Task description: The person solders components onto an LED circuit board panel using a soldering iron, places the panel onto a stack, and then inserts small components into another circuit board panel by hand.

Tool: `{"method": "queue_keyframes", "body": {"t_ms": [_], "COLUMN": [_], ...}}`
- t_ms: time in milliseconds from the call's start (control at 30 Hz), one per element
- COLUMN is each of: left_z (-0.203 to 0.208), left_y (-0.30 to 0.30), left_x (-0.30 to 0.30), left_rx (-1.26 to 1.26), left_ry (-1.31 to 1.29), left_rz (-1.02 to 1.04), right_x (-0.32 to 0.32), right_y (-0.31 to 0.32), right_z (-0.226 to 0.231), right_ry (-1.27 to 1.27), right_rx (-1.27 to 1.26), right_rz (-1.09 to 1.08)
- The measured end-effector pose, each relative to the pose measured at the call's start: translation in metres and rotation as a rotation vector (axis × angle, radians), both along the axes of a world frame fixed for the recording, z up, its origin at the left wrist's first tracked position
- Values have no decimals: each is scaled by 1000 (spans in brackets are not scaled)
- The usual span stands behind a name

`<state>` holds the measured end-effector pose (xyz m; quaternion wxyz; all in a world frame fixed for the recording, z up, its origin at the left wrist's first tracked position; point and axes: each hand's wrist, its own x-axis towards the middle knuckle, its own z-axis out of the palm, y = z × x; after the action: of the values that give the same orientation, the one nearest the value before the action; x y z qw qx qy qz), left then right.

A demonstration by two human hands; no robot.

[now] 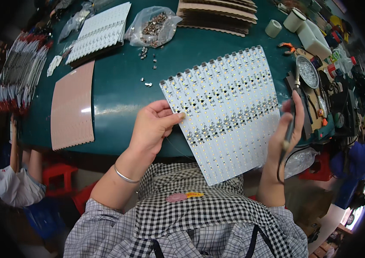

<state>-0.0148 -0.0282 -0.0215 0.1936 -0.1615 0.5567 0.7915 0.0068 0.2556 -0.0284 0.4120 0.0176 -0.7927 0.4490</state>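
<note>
one white panel (234,122), dotted with rows of small yellowish and dark components, is tilted in front of the person, over the near edge of the green table (118,99), its lower corner by the checked apron (191,215). the left hand (151,127) pinches its left edge, thumb on the face and fingers behind. the right hand (279,131) is curled round a pen-like tool (285,146) with a dark handle, close beside the panel's right edge; whether it touches the panel, i cannot tell.

the panel looks thin and light, probably fairly stiff but apt to flex if held by one corner. its bare margin seems smooth enough to slip under a loose pinch. the components, and the dark bits along the top edge, look like the fragile parts, so the plain side edges seem the best hold, ideally one hand to each, with no pressure on the face.
</note>
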Motion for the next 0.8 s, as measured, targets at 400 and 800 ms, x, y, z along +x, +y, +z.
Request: {"method": "queue_keyframes", "body": {"t_ms": [400, 800], "left_z": [-8, -8], "left_y": [1, 1], "left_x": [-5, -5], "left_rx": [101, 101], "left_ry": [30, 34], "left_rz": [-21, -29], "right_x": [32, 36], "right_y": [-55, -63], "right_z": [20, 9], "right_ry": [-243, -219], "right_rx": [61, 7], "right_rz": [547, 482]}}
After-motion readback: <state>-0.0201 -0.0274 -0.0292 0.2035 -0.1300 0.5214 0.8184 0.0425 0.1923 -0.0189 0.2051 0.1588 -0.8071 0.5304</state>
